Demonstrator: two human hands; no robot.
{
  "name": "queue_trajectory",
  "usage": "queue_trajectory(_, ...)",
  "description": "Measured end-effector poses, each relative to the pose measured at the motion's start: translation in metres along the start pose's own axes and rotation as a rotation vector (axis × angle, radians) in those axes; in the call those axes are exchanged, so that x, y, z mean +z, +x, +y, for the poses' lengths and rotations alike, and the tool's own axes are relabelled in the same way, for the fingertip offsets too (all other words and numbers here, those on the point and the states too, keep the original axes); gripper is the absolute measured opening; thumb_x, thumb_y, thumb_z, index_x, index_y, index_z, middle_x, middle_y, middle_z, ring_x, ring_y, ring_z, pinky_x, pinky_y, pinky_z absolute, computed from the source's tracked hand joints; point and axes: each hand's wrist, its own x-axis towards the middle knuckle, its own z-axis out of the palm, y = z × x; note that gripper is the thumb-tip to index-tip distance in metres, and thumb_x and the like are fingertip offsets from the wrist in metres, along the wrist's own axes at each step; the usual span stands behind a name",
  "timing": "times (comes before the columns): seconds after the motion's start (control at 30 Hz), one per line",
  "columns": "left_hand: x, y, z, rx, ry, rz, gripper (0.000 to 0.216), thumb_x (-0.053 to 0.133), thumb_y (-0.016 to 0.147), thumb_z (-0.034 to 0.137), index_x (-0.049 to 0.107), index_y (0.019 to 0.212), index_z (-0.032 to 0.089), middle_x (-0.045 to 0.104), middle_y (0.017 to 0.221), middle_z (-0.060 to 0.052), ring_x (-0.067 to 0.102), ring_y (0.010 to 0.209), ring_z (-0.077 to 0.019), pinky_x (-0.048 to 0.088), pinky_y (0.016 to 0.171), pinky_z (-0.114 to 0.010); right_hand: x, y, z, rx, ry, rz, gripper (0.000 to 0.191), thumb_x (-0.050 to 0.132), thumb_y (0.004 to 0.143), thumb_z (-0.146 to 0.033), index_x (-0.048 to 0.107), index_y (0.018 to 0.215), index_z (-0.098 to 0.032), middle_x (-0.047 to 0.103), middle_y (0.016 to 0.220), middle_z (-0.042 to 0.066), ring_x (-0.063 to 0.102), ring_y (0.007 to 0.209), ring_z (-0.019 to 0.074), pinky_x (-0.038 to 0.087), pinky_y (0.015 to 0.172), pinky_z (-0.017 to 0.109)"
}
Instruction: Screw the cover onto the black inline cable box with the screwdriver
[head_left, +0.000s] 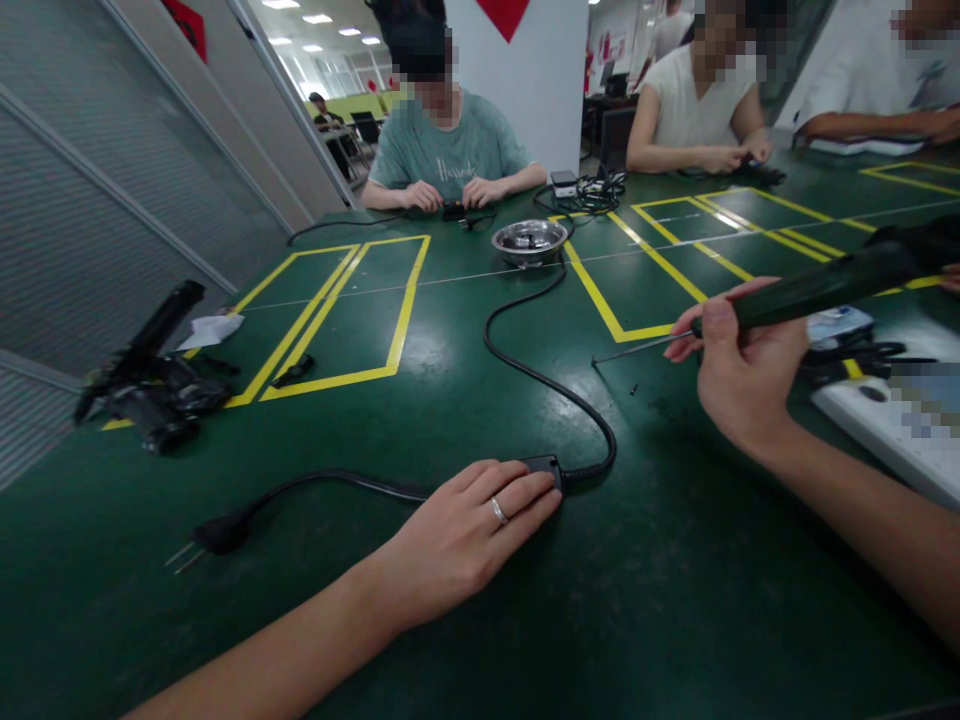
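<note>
Lower centre, I see the left hand flat, fingers together, pinning the cable box. Mid-right, the right hand is clamped round the screwdriver. I'd worry the box slides under that unclamped press, and the speck near the tool's tip, maybe a screw, gets knocked away.

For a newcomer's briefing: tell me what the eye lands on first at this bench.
First, the right hand gripping a dark electric screwdriver at right, its bit pointing left over the green table. Next, the left hand lies flat on a small black box along the black cord in the centre foreground. Farther back sits a shiny metal bowl.
</note>
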Motion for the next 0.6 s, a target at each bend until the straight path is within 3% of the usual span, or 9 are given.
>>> queue_trajectory(0.13,0.0,0.0,0.001,-0.013,0.011,0.003,0.04,0.038,0.099,0.013,0.051,0.137,0.012,0.056,0.137,-0.012,0.049,0.12,-0.0256,0.047,0.096,-0.042,0.003,-0.007,-0.01,-0.019,0.019,-0.034,0.017,0.061,0.09,-0.035,0.05,0.101,-0.029,0.062,0.072,-0.005,0.06,0.052,0.0147,0.049,0.047,0.03)
queue_trajectory(0.23,0.0,0.0,0.001,-0.015,0.014,0.002,0.04,0.039,0.099,0.013,0.05,0.137,0.012,0.056,0.137,-0.012,0.05,0.12,-0.0253,0.048,0.096,-0.042,0.007,-0.011,-0.029,0.088,0.029,0.02,0.011,0.056,0.093,-0.038,0.05,0.1,-0.033,0.063,0.073,-0.005,0.059,0.054,0.016,0.049,0.05,0.033)
queue_trajectory(0.37,0.0,0.0,0.0,-0.011,0.009,0.003,0.041,0.039,0.098,0.012,0.05,0.138,0.012,0.055,0.137,-0.013,0.05,0.12,-0.0258,0.048,0.097,-0.043,0.01,-0.01,-0.046,0.19,0.102,0.103,0.012,0.053,0.093,-0.044,0.052,0.091,-0.032,0.059,0.065,-0.004,0.054,0.046,0.0162,0.042,0.041,0.032)
queue_trajectory(0.6,0.001,0.0,-0.001,-0.031,-0.018,0.02,0.04,0.04,0.098,0.011,0.051,0.136,0.013,0.055,0.136,-0.014,0.05,0.121,-0.0251,0.047,0.098,-0.042,0.012,-0.015,-0.043,0.393,0.235,-0.002,0.028,0.054,0.088,-0.058,0.051,0.086,-0.03,0.058,0.061,-0.004,0.051,0.039,0.0153,0.037,0.035,0.03)
